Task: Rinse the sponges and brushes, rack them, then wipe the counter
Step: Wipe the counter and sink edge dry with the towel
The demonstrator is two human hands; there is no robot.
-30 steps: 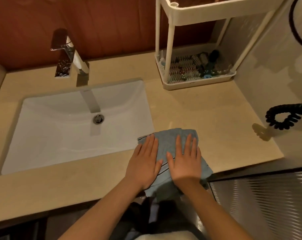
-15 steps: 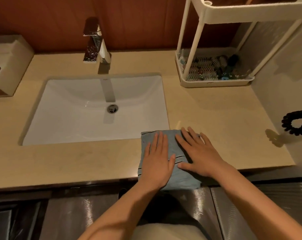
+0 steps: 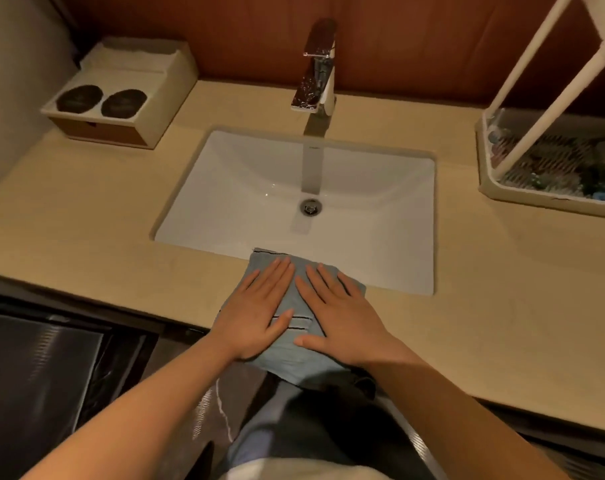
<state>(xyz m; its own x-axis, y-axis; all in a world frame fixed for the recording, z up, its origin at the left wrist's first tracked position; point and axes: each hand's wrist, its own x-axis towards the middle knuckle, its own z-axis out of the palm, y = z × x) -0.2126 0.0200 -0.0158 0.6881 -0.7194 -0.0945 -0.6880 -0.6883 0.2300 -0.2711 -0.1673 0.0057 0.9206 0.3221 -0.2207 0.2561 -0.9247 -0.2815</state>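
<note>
Both forearms reach forward from the lower frame. Left hand and right hand lie palm-down, side by side, fingers straight and slightly spread, pressing flat on a blue-grey cloth. Cloth sits on the beige counter at its front strip, far edge over the lip of the white sink, near edge hanging off the counter. Chrome faucet behind the basin. White rack at right holds blurred items. Box at left. Reddish-brown wall behind.

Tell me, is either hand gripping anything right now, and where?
Nothing is gripped. The left hand and right hand press flat, fingers straight, on the blue cloth on the counter.
</note>
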